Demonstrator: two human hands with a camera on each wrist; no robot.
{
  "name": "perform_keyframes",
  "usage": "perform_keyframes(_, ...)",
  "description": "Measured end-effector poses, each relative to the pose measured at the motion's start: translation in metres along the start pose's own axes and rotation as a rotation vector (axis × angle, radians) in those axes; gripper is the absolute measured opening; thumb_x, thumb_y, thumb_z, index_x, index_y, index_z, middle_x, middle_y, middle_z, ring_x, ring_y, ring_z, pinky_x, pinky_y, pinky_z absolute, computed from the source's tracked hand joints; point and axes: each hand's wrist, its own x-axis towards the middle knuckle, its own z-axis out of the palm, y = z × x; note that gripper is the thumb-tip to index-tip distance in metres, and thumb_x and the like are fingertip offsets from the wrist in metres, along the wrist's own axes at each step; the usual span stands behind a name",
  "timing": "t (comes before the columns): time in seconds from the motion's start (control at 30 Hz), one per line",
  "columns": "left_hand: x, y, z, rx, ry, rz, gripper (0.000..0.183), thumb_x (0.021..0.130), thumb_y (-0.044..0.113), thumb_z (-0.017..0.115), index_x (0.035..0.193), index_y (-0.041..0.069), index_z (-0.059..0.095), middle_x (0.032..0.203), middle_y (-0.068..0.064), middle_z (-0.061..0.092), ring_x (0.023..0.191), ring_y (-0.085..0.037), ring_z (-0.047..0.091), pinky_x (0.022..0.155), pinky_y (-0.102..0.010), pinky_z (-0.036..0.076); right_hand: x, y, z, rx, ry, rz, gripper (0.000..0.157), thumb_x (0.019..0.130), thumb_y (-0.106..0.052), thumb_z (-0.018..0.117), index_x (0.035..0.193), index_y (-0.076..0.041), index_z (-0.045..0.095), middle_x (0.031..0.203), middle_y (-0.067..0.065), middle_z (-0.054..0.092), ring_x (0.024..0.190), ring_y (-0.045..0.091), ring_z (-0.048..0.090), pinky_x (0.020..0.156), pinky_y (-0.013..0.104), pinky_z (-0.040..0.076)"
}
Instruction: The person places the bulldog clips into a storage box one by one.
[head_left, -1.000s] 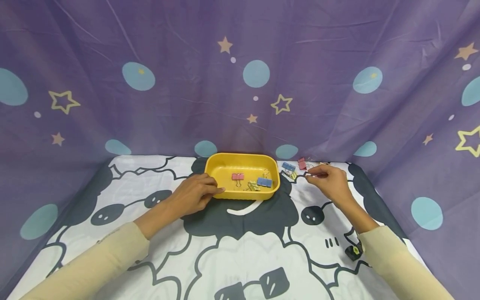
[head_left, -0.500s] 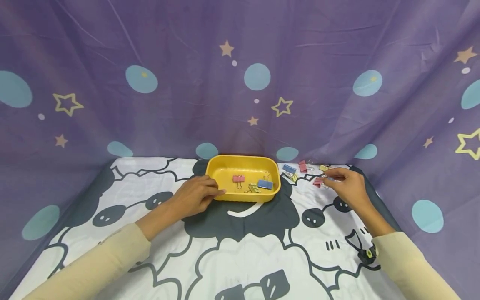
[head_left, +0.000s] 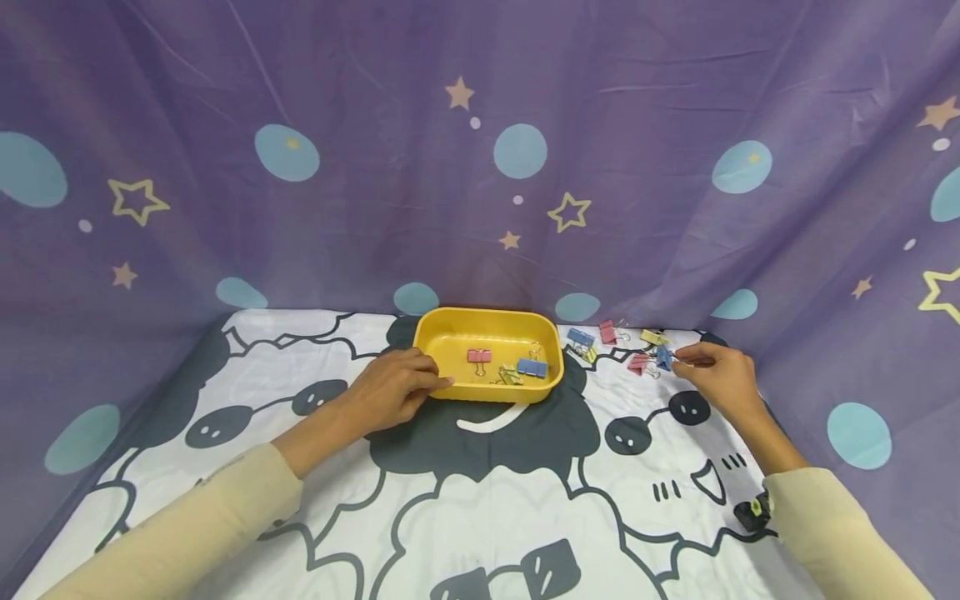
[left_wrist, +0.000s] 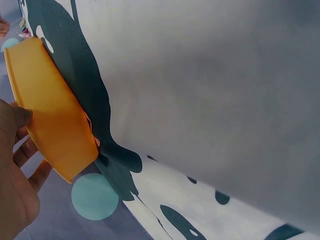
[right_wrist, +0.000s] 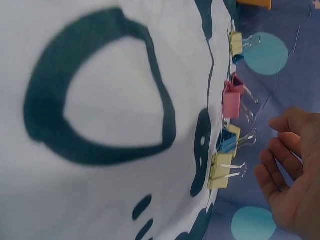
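Note:
My left hand (head_left: 397,387) grips the left end of a yellow plastic tray (head_left: 483,393). In the left wrist view, the thumb (left_wrist: 22,116) lies on the tray's outer wall and the fingers reach round its end. Inside the tray lie a pink binder clip (head_left: 479,356), a blue binder clip (head_left: 532,367) and a yellow binder clip (head_left: 510,375). My right hand (head_left: 720,379) is at the far right, fingertips close to a blue binder clip (head_left: 664,357). The right wrist view shows its fingers loosely bent and holding nothing, beside a yellow binder clip (right_wrist: 220,171).
More binder clips are scattered right of the tray: a pink clip (head_left: 638,363), another pink clip (head_left: 607,332), a yellow clip (head_left: 654,337) and a blue clip (head_left: 581,337). A cartoon-print cloth (head_left: 487,517) covers the table, with a purple curtain (head_left: 375,208) behind.
My right hand has moved to the right across the loose clips, leaving a pink, a yellow and a blue clip in sight. My left hand has stayed on the tray.

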Motion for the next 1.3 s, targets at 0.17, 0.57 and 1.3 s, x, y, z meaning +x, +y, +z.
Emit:
perform_keyframes(0.17, 0.000, 0.000, -0.001, -0.003, 0.005, 0.002, 0.037, 0.093, -0.002, 0.084, 0.124, 0.017, 0.089, 0.107, 0.001, 0.082, 0.098, -0.020, 0.068, 0.092, -0.041, 0.060, 0.002, 0.009, -0.003, -0.023, 0.003, 0.007, 0.026, 0.091, -0.020, 0.090, 0.112, -0.005, 0.088, 0.102, 0.016, 0.087, 0.076, -0.018, 0.058, 0.072, 0.013, 0.045)
perform_keyframes(0.57, 0.000, 0.000, 0.000, 0.003, 0.013, 0.007, 0.035, 0.094, -0.001, 0.084, 0.123, 0.018, 0.090, 0.105, 0.002, 0.082, 0.097, -0.019, 0.068, 0.092, -0.040, 0.060, 0.009, 0.031, -0.006, -0.107, -0.042, 0.037, 0.022, 0.093, -0.017, 0.085, 0.110, -0.002, 0.086, 0.102, 0.018, 0.087, 0.091, 0.033, 0.078, 0.079, 0.033, 0.050)
perform_keyframes(1.3, 0.000, 0.000, -0.001, 0.006, 0.006, 0.011, 0.033, 0.093, -0.001, 0.084, 0.121, 0.016, 0.090, 0.105, 0.001, 0.082, 0.096, -0.020, 0.068, 0.092, -0.040, 0.060, 0.028, 0.051, -0.007, -0.109, -0.183, 0.021, 0.040, 0.089, -0.012, 0.089, 0.124, 0.006, 0.081, 0.119, 0.027, 0.083, 0.110, 0.047, 0.079, 0.075, 0.022, 0.052)
